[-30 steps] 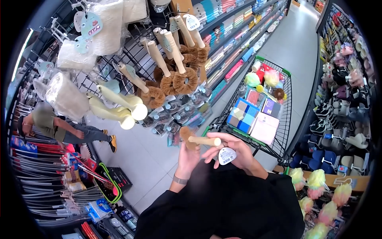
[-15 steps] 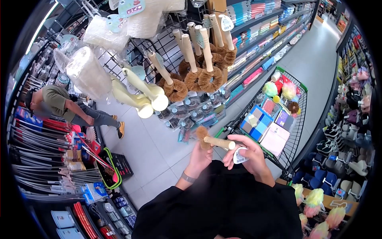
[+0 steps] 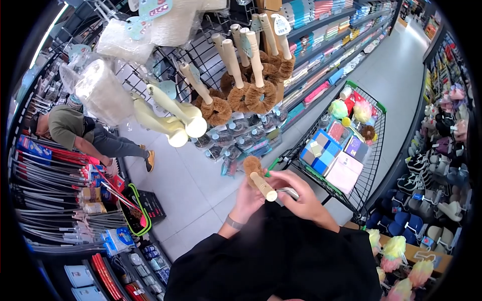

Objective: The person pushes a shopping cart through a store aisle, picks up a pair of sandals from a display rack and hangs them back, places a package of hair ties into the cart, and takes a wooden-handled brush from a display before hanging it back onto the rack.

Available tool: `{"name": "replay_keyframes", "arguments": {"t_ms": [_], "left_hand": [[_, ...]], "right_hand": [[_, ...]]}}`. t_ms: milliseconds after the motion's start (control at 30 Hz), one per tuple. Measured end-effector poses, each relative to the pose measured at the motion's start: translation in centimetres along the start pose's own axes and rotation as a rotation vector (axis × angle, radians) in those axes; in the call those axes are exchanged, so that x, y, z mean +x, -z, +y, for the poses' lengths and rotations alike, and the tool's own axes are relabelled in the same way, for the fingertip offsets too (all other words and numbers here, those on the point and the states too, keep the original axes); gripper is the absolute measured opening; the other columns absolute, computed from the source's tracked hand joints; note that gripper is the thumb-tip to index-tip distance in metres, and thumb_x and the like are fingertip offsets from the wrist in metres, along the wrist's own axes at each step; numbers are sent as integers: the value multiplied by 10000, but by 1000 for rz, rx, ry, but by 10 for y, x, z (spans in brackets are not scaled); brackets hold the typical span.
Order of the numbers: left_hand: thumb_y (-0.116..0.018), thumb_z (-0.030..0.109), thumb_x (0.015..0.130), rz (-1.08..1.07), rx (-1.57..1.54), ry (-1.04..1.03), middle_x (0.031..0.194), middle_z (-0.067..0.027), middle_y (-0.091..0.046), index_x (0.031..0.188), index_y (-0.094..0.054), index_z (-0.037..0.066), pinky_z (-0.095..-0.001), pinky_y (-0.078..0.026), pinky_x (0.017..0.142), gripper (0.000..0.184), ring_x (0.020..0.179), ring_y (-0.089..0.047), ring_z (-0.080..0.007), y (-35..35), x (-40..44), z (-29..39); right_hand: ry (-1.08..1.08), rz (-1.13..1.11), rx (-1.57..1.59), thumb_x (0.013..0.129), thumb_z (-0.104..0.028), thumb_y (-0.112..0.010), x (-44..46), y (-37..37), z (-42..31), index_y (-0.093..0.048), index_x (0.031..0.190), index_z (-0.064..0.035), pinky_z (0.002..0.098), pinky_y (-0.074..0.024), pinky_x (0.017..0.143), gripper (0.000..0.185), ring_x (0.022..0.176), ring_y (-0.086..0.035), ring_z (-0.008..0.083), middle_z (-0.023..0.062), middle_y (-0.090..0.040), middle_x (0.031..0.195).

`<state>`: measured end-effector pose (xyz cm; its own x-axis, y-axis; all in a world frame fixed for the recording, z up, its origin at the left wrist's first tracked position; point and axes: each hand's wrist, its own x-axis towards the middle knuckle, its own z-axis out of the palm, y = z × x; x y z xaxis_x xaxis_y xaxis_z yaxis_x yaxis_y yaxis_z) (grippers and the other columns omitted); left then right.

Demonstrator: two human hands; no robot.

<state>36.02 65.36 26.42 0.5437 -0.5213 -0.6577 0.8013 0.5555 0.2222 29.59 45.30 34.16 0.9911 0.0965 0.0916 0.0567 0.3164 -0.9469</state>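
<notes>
A scrubbing brush (image 3: 263, 187) with a pale wooden handle and a ring of brown bristles is in front of my chest. My left hand (image 3: 245, 204) is closed around it at the bristle end, and the handle points toward me. Beside the handle, my right hand (image 3: 302, 199) pinches the brush's tag (image 3: 288, 191), which is seen nearly edge-on. Ahead, similar brown brushes (image 3: 238, 95) hang handle-up on a wire rack, left of which are cream long-handled brushes (image 3: 175, 110).
A shopping cart (image 3: 369, 188) with goods stands to my right. A black basket (image 3: 155, 206) with a green handle is on the floor at left, near a person (image 3: 70, 125). Shelves of towels (image 3: 321, 47) and slippers (image 3: 409, 223) line the aisle.
The brush handle has swung left and down toward me. My right hand has moved left with the tag, turning it edge-on. The person at left leans further forward.
</notes>
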Motion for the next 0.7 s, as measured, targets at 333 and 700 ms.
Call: {"name": "replay_keyframes", "arguments": {"t_ms": [333, 700], "left_hand": [[-470, 368, 1025, -251, -271, 167, 870, -101, -566, 1175, -573, 72, -237, -433, 459, 348, 616, -532, -162, 14, 3, -1], [-418, 392, 1049, -247, -211, 239, 839, -71, -567, 1226, -523, 74, -234, -489, 425, 379, 579, -602, -166, 3, -12, -13]], "right_hand": [[193, -147, -358, 840, -148, -649, 12, -1, -2, -381, 1478, 1, 426, -280, 1171, 709, 1423, -371, 338, 175, -419, 1516], [119, -163, 17, 843, -24, -512, 23, 10, 28, -567, 1340, 9, 425, -343, 1139, 501, 1305, -524, 324, 157, -607, 1345]]}}
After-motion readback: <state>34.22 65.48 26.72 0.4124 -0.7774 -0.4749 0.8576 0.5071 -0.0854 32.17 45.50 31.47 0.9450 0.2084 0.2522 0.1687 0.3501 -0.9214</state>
